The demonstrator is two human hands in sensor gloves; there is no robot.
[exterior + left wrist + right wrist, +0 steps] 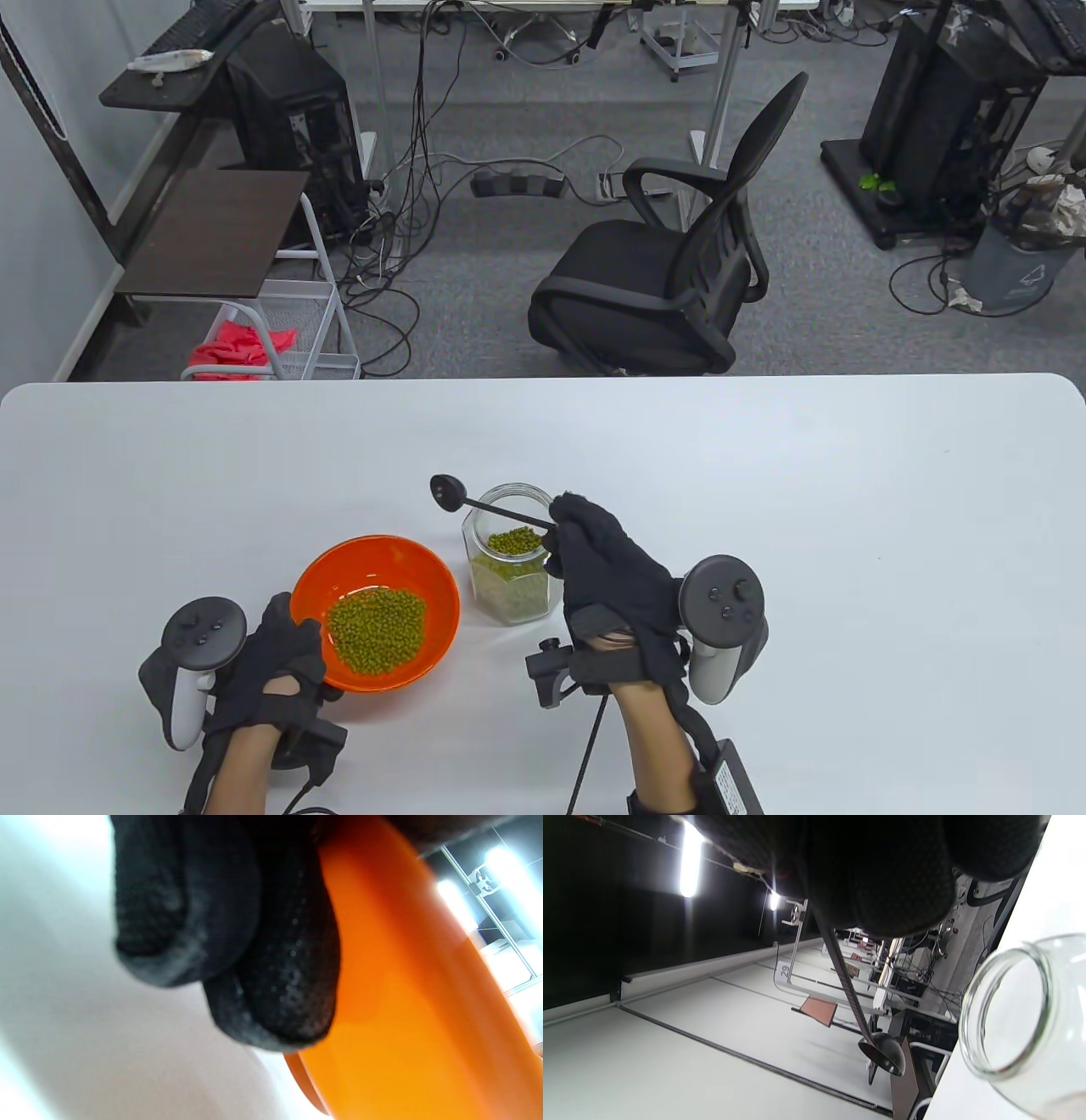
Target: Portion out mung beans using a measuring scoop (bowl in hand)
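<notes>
An orange bowl [399, 569] with a heap of mung beans [376, 630] sits tilted at the table's front. My left hand [284, 658] grips its near left rim; the left wrist view shows my fingers [271, 984] against the bowl's outer wall [415, 1018]. A glass jar [509, 556] partly full of mung beans stands just right of the bowl. My right hand [594, 552] holds a black measuring scoop [447, 491] by its handle, raised above the jar's mouth, its small cup pointing left and looking empty. The right wrist view shows the scoop [882, 1054] and the jar's rim [1005, 1010].
The white table [848, 526] runs wide to both sides. Behind its far edge stand a black office chair [670, 272], a small side shelf [229, 229] and floor cables.
</notes>
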